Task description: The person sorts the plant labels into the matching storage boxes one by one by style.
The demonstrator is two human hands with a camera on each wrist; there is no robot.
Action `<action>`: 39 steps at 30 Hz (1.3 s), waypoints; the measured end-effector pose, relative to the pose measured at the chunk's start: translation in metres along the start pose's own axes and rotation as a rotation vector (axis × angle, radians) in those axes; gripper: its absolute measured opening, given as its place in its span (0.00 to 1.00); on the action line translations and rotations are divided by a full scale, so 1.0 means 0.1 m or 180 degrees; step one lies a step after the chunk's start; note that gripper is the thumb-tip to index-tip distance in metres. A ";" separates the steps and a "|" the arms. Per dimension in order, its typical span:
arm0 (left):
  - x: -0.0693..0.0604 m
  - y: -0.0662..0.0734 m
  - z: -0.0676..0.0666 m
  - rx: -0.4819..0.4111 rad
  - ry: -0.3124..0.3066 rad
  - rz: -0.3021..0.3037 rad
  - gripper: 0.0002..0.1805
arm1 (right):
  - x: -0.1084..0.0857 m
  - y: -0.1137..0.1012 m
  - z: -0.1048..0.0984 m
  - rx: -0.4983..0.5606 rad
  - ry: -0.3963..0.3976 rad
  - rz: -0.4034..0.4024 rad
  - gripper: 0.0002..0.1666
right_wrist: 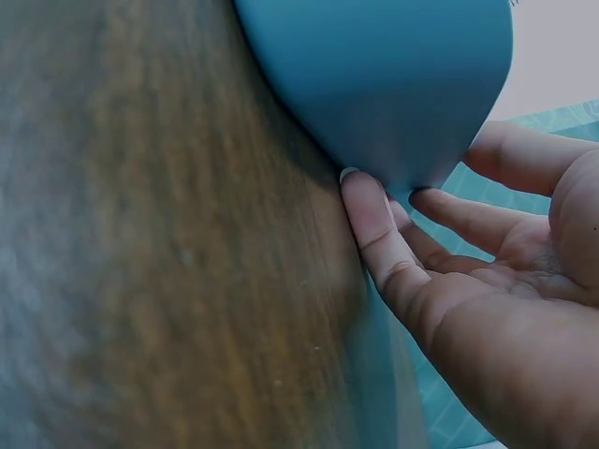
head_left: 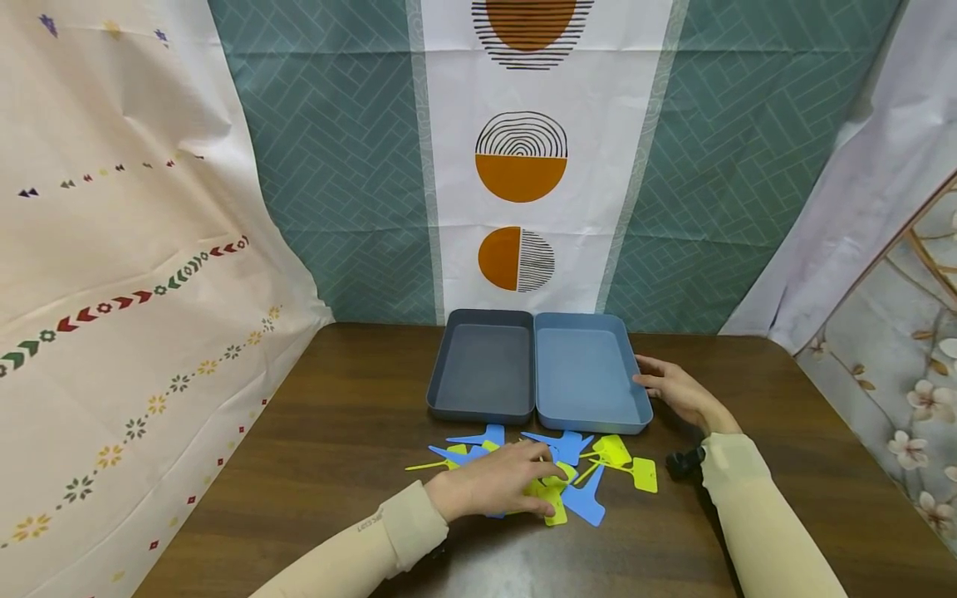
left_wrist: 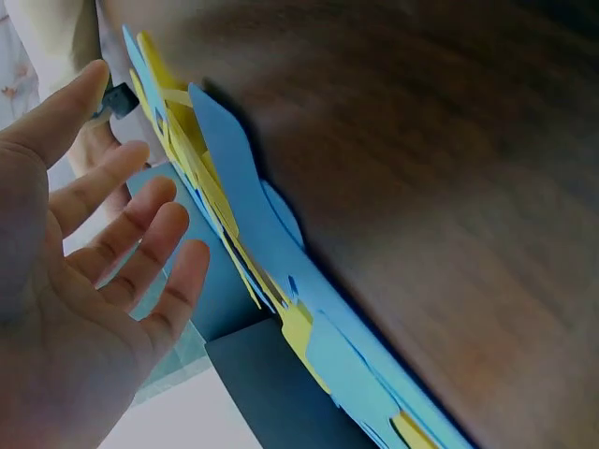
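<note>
My left hand (head_left: 497, 483) hovers over a loose pile of T-shaped plastic plant labels, its fingers spread and nothing in its grasp. The pile mixes yellow labels (head_left: 645, 474) and blue labels (head_left: 586, 501); part of it is hidden under the hand. In the left wrist view the palm of the left hand (left_wrist: 103, 253) faces the pile, apart from it. With its fingertips, my right hand (head_left: 680, 392) touches the outer right wall of a light blue tray (head_left: 632, 419). The right wrist view shows the thumb (right_wrist: 370, 210) against the tray's lower side (right_wrist: 393, 103).
A dark grey tray (head_left: 478, 417) stands left of the light blue one, their sides touching. Both sit on a brown wooden table (head_left: 336, 432), behind the labels. Patterned cloths (head_left: 336, 166) hang at the back and sides.
</note>
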State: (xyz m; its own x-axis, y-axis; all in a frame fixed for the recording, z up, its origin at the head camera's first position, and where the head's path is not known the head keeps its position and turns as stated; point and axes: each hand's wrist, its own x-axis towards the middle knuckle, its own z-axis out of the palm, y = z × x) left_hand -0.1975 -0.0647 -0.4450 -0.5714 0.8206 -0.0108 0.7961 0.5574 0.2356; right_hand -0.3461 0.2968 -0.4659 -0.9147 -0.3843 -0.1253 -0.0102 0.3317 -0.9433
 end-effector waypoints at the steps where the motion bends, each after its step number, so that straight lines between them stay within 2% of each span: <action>1: 0.00 0.01 0.00 0.0020 0.0011 0.0006 0.27 | 0.00 0.00 0.00 0.0021 -0.0003 0.0000 0.41; 9: 0.04 0.03 0.03 0.0190 0.0076 0.0053 0.30 | -0.01 0.02 -0.01 0.0099 -0.0009 -0.0009 0.42; 20: 0.07 0.02 0.09 0.0189 0.0094 0.0024 0.24 | 0.00 0.03 -0.01 0.0058 -0.0004 0.0027 0.42; 28: 0.09 0.03 0.09 0.0217 0.0109 -0.0018 0.21 | 0.00 0.01 0.00 0.0042 0.0002 0.0066 0.43; 33: 0.10 0.05 0.07 0.0071 0.0049 -0.0046 0.21 | 0.00 0.01 0.00 0.0047 0.0005 0.0069 0.43; 39: 0.14 0.06 0.05 -0.0470 0.0047 -0.0034 0.20 | 0.01 0.02 0.00 0.0053 0.0004 0.0045 0.43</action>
State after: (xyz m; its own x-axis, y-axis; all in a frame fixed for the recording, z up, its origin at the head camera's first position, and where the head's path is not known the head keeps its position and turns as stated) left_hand -0.2000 -0.0489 -0.4486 -0.5833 0.8122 -0.0001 0.7526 0.5405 0.3761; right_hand -0.3468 0.2968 -0.4679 -0.9152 -0.3785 -0.1382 0.0095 0.3225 -0.9465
